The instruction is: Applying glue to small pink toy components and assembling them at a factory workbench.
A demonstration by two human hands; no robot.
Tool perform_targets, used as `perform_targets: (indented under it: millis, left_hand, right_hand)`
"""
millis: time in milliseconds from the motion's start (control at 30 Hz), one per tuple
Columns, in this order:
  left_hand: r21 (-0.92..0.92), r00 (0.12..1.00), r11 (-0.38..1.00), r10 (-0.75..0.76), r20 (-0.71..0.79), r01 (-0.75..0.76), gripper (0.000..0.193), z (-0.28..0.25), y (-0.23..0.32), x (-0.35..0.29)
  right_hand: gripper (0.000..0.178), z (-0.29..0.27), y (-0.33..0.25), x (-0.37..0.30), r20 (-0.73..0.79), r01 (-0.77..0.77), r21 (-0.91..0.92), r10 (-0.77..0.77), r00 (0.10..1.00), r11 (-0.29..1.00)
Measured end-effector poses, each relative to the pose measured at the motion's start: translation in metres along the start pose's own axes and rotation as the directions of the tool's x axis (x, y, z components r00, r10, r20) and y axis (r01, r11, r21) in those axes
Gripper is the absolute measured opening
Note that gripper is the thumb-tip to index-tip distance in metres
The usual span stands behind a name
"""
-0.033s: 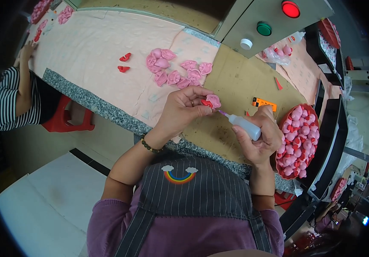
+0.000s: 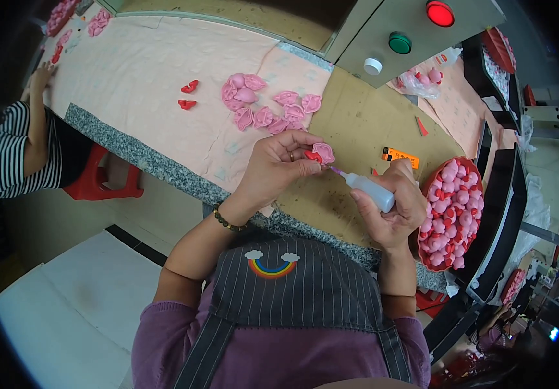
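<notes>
Here's the pinch: the left hand (image 2: 282,159) has a thumb and fingers clamped on a pink cupped piece (image 2: 324,152), a red piece (image 2: 313,156) tucked against it. And at four o'clock, the right hand (image 2: 396,204) wraps round a pale squeeze bottle (image 2: 373,192), its purple nozzle (image 2: 338,171) aimed right at the pink cupped piece! Touching, or just short? Cannot tell from here. The two hands themselves sit apart, the held work poised between them over the worktop (image 2: 351,104).

Now round the dial from that held piece. Half past ten, a scatter of pink pieces (image 2: 263,117); ten o'clock, a tighter pink cluster (image 2: 245,95), and farther out, two red pieces (image 2: 188,104) on the pale cloth (image 2: 130,78). One o'clock, a panel with a glowing red button (image 2: 440,13). Three o'clock, an orange tool (image 2: 407,159) with a black end. Four o'clock, just beyond the right hand, a red basket (image 2: 422,253) heaped with pink and red pieces! And way out at nine, a co-worker's striped sleeve (image 2: 7,152).
</notes>
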State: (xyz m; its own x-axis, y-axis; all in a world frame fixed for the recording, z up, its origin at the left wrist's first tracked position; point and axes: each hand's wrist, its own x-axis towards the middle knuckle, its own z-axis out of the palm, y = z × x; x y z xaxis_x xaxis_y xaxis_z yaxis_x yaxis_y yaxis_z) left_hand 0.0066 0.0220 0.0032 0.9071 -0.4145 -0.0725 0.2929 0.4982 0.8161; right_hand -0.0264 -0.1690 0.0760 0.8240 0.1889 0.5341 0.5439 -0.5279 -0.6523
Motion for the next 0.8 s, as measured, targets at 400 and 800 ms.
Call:
perform_targets:
  millis: [400, 800]
  left_hand:
    - [0.012, 1.0, 1.0, -0.014, 0.002, 0.014, 0.032, -0.0003, 0.0005, -0.0002]
    - [-0.035, 0.998, 0.998, -0.053, -0.03, 0.052, 0.029, 0.0003, 0.0016, -0.0001]
  right_hand:
    - [0.021, 0.0011, -0.0004, 0.0006, 0.012, 0.001, -0.006, -0.001, 1.0, 1.0]
    - [0.02, -0.0019, 0.0046, -0.0011, -0.031, -0.042, -0.011, 0.042, 0.999, 0.999]
